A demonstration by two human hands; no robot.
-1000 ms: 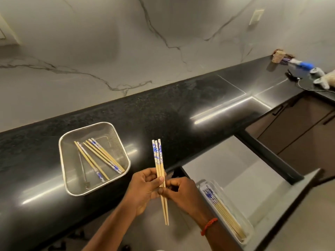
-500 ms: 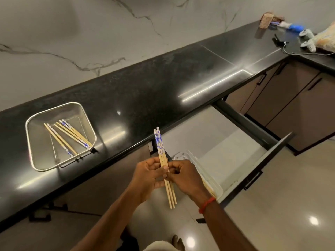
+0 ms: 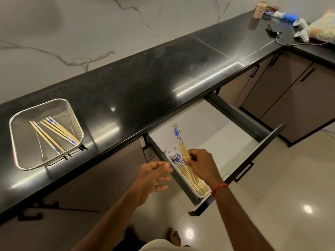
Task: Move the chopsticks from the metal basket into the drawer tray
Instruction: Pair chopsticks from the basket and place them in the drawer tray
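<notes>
My right hand [image 3: 203, 166] grips a small bunch of wooden chopsticks with blue-patterned tops [image 3: 179, 140], tilted over the white drawer tray [image 3: 169, 153]. That tray sits at the left front of the open drawer [image 3: 235, 142] and holds several chopsticks [image 3: 188, 173] lying lengthwise. My left hand [image 3: 154, 175] hovers just left of the tray, fingers spread, holding nothing. On the black counter at the left stands the metal mesh basket [image 3: 20, 154] with several chopsticks [image 3: 54, 134] lying across its bottom.
The black counter [image 3: 145, 82] runs along a marble wall. At its far right corner lie a wooden cup [image 3: 259, 10], a blue item [image 3: 288, 16], white controllers [image 3: 301, 29] and a cable. Brown cabinets [image 3: 290, 91] stand right of the drawer. My bare feet show on the glossy floor.
My left hand let go of the held chopsticks and opened. My right hand carried them rightward and down over the drawer tray. The view shifted right, showing more of the drawer.
</notes>
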